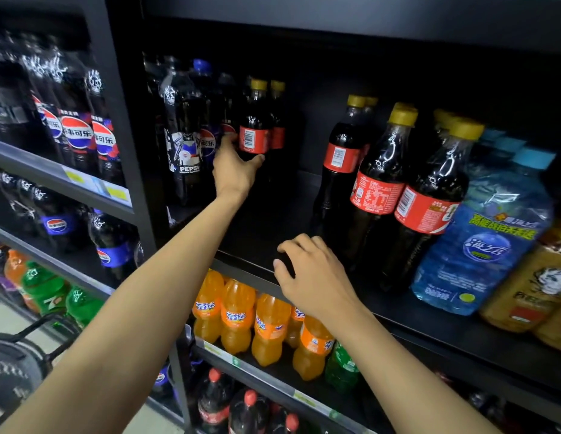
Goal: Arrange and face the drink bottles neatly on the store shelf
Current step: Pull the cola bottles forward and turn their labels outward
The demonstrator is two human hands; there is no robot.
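Observation:
My left hand [234, 170] reaches deep into the black shelf [460, 336] and grips a small cola bottle [254, 120] with a yellow cap and red label, thumb on its right side, fingers on its left. A twin bottle [277, 126] stands just behind it. To the right stand three more yellow-capped cola bottles: one far back [340, 158] and two larger ones in front [378, 189] [429, 208]. My right hand [310, 274] rests on the shelf's front edge, fingers curled over the top and thumb at the lip. A bare gap lies between the two cola groups.
Pepsi bottles [185, 136] stand left of the held bottle, with more Pepsi [75, 133] in the neighbouring bay. A blue water jug [489, 239] and amber bottles [529, 292] crowd the right. Orange soda bottles [238, 317] fill the shelf below. A basket handle [38, 336] shows lower left.

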